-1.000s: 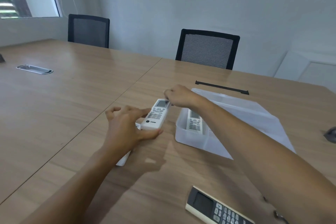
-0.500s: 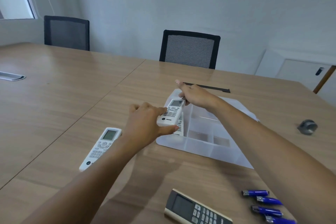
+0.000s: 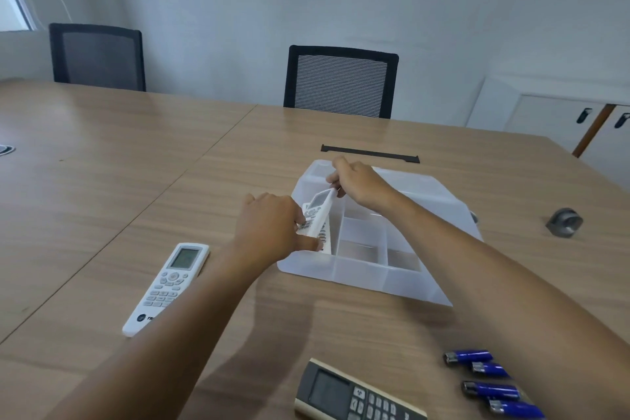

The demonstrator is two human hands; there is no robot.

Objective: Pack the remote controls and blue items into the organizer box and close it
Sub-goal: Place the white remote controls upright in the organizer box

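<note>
Over the translucent plastic organizer box [image 3: 358, 274], left hand [image 3: 272, 232] and right hand [image 3: 358, 186] grip a white remote [image 3: 318, 215], tilting it to fit the left compartment.

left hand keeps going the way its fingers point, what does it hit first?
Probably the white remote it already grips with the right hand, tilted into the left slot of the box. Past that, the slot's divider wall. Depth is unclear from one view. Left hand points right and slightly away.

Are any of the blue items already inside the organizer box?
No, the blue items all lie on the table, outside the organizer box.
</note>
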